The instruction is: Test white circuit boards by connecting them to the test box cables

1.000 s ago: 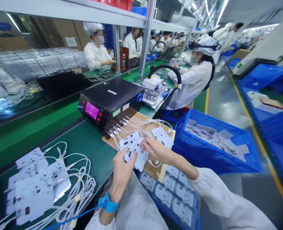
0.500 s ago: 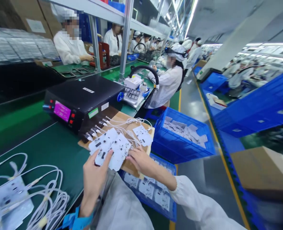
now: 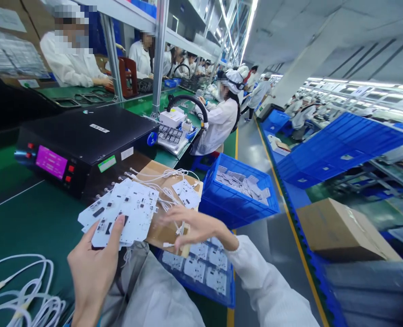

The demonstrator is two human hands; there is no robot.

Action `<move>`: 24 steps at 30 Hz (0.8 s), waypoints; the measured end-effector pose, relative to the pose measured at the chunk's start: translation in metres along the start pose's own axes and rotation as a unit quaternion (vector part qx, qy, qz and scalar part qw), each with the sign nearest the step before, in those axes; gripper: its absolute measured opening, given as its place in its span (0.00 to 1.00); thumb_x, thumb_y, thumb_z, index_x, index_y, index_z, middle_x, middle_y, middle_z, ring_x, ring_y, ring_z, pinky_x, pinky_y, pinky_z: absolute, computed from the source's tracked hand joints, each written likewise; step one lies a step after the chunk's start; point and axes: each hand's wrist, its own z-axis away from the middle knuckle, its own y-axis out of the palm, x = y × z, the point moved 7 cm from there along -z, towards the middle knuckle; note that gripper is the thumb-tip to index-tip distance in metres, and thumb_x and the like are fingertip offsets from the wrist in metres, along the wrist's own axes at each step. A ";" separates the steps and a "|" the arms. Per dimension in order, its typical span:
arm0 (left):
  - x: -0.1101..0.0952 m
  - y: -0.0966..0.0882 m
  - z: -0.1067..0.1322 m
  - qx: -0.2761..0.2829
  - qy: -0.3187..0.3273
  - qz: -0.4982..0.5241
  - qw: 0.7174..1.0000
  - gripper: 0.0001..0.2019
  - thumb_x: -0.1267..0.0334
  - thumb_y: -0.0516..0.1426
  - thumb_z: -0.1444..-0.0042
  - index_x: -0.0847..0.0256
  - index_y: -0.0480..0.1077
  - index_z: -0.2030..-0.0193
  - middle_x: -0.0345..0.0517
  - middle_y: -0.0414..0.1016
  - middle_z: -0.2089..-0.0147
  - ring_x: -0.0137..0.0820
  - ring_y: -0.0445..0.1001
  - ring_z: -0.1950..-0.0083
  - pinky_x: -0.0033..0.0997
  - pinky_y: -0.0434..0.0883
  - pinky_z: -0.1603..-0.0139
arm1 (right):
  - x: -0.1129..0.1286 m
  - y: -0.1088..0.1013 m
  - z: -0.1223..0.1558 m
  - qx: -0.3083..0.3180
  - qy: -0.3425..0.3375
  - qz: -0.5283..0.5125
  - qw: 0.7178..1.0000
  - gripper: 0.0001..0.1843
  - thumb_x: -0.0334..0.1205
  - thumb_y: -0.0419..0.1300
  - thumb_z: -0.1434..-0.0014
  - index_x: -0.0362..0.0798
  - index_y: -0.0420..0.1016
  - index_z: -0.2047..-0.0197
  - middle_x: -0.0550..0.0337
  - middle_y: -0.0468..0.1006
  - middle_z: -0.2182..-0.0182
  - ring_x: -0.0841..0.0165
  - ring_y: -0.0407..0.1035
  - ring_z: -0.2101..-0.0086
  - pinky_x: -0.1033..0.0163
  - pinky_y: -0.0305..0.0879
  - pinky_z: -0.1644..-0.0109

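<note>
Several white circuit boards, fanned over one another, are gripped at their near edge by my left hand, thumb on top. My right hand hovers to the right of them, somewhat blurred, its fingers apart and nothing visible in its grasp. Beneath it lies a brown board carrying white cables. A white cable plug shows close to the right thumb. Another white circuit board rests on the far right part of the brown board, beside the cables.
A black device with a lit magenta screen stands on the green bench. Coiled white cables lie front left. On the right are a blue crate of pale boards, a low blue tray of circuit boards and a cardboard box. Co-workers sit along the line.
My right hand has come away from the boards' edge and opened. My left hand, with the boards, has shifted left in view. The camera has turned slightly right.
</note>
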 end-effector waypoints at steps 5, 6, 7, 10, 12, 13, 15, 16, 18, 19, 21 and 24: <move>-0.021 0.024 -0.002 0.040 0.094 -0.023 0.995 0.25 0.40 0.63 0.43 0.59 0.82 0.50 0.49 0.85 0.52 0.46 0.82 0.50 0.44 0.79 0.46 | -0.059 -0.054 -0.015 -0.082 0.152 0.163 0.972 0.17 0.41 0.50 0.23 0.43 0.71 0.38 0.41 0.74 0.40 0.58 0.71 0.42 0.49 0.67 0.37; -0.025 0.031 -0.001 0.048 0.111 -0.032 0.992 0.25 0.41 0.63 0.42 0.60 0.82 0.50 0.50 0.85 0.54 0.46 0.83 0.52 0.44 0.79 0.47 | -0.074 -0.054 -0.020 -0.058 0.189 0.223 0.954 0.17 0.41 0.54 0.24 0.43 0.69 0.37 0.39 0.71 0.37 0.56 0.71 0.43 0.48 0.68 0.39; -0.027 0.037 -0.001 0.053 0.124 -0.038 0.990 0.25 0.42 0.62 0.42 0.61 0.82 0.50 0.50 0.85 0.55 0.46 0.83 0.54 0.44 0.79 0.49 | -0.088 -0.051 -0.024 -0.022 0.216 0.271 0.938 0.17 0.41 0.56 0.25 0.42 0.69 0.38 0.38 0.71 0.38 0.54 0.73 0.45 0.48 0.70 0.42; -0.030 0.056 0.001 0.076 0.138 -0.058 0.986 0.24 0.44 0.62 0.41 0.64 0.81 0.50 0.51 0.85 0.56 0.45 0.82 0.55 0.44 0.78 0.48 | -0.113 -0.039 -0.032 0.066 0.236 0.351 0.904 0.14 0.41 0.55 0.24 0.41 0.70 0.42 0.40 0.76 0.45 0.53 0.75 0.50 0.49 0.72 0.48; -0.028 0.063 0.002 0.086 0.140 -0.067 0.984 0.23 0.45 0.61 0.40 0.64 0.81 0.50 0.50 0.84 0.56 0.45 0.81 0.55 0.45 0.77 0.47 | -0.114 -0.042 -0.036 0.071 0.227 0.372 0.897 0.13 0.41 0.53 0.24 0.41 0.69 0.44 0.41 0.77 0.48 0.53 0.75 0.51 0.50 0.71 0.48; -0.027 0.065 0.002 0.088 0.141 -0.070 0.984 0.24 0.44 0.61 0.40 0.63 0.80 0.50 0.50 0.84 0.56 0.45 0.81 0.54 0.45 0.77 0.46 | -0.112 -0.047 -0.037 0.059 0.225 0.374 0.898 0.12 0.40 0.53 0.23 0.41 0.69 0.45 0.41 0.77 0.48 0.54 0.75 0.50 0.51 0.71 0.48; -0.024 0.068 0.000 0.090 0.136 -0.076 0.984 0.25 0.43 0.61 0.40 0.63 0.80 0.50 0.51 0.84 0.56 0.46 0.81 0.54 0.45 0.76 0.46 | -0.103 -0.060 -0.040 0.019 0.236 0.359 0.903 0.12 0.41 0.51 0.22 0.41 0.68 0.45 0.41 0.76 0.47 0.55 0.74 0.50 0.52 0.70 0.47; -0.021 0.069 0.000 0.094 0.130 -0.081 0.984 0.25 0.43 0.61 0.40 0.64 0.80 0.49 0.51 0.84 0.55 0.46 0.81 0.54 0.44 0.76 0.47 | -0.098 -0.066 -0.042 -0.003 0.243 0.342 0.908 0.12 0.42 0.50 0.22 0.41 0.68 0.46 0.42 0.77 0.47 0.56 0.74 0.49 0.53 0.70 0.47; -0.015 0.072 -0.002 0.103 0.117 -0.092 0.983 0.26 0.42 0.61 0.41 0.65 0.80 0.49 0.53 0.84 0.56 0.46 0.81 0.55 0.44 0.77 0.49 | -0.086 -0.071 -0.047 -0.035 0.250 0.301 0.919 0.14 0.44 0.48 0.21 0.42 0.67 0.47 0.44 0.78 0.49 0.57 0.75 0.50 0.54 0.70 0.47; -0.012 0.073 -0.002 0.105 0.113 -0.093 0.984 0.27 0.42 0.61 0.42 0.65 0.80 0.50 0.53 0.84 0.57 0.46 0.81 0.56 0.43 0.77 0.51 | -0.080 -0.069 -0.051 -0.044 0.246 0.280 0.927 0.15 0.46 0.48 0.21 0.43 0.67 0.48 0.46 0.79 0.51 0.58 0.75 0.51 0.54 0.70 0.47; -0.008 0.075 -0.001 0.110 0.113 -0.081 0.984 0.27 0.41 0.62 0.43 0.65 0.80 0.51 0.54 0.84 0.58 0.46 0.81 0.57 0.43 0.77 0.53 | -0.067 -0.059 -0.058 -0.053 0.231 0.239 0.942 0.17 0.50 0.48 0.21 0.45 0.67 0.51 0.49 0.80 0.56 0.59 0.76 0.55 0.56 0.70 0.50; -0.003 0.077 0.004 0.119 0.109 -0.053 0.986 0.26 0.41 0.61 0.43 0.63 0.80 0.52 0.55 0.84 0.55 0.47 0.81 0.54 0.43 0.78 0.51 | -0.056 -0.039 -0.061 -0.047 0.252 0.146 0.955 0.21 0.57 0.46 0.23 0.48 0.65 0.53 0.57 0.79 0.69 0.63 0.76 0.68 0.60 0.70 0.60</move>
